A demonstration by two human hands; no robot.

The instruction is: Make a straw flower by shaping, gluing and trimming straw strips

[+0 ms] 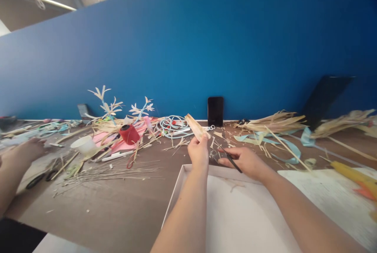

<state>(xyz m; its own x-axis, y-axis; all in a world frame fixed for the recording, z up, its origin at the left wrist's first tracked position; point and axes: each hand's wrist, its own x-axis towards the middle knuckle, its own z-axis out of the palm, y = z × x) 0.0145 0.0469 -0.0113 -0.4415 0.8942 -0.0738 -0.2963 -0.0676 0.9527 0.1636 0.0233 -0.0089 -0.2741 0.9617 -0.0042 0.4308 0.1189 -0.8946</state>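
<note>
My left hand [198,149] pinches a pale, flat strip of dried husk [193,125], which points up and to the left. Beside it on the right, my right hand [243,161] is closed on a slim dark tool [233,162]. Whether this is scissors or tweezers cannot be made out. The tool's tip is close to my left hand but apart from the husk. Below both hands lies a shallow white box [247,213] with thin scraps inside. Small husk trimmings [218,134] are scattered just beyond my hands.
Another person's hand [29,151] reaches in at the left. Near it are black scissors [37,180], a white cup [83,145], red thread spool [129,134] and thin wires [118,172]. A phone [215,111] leans on the blue partition [188,48]. Husk bundles [273,122] lie right.
</note>
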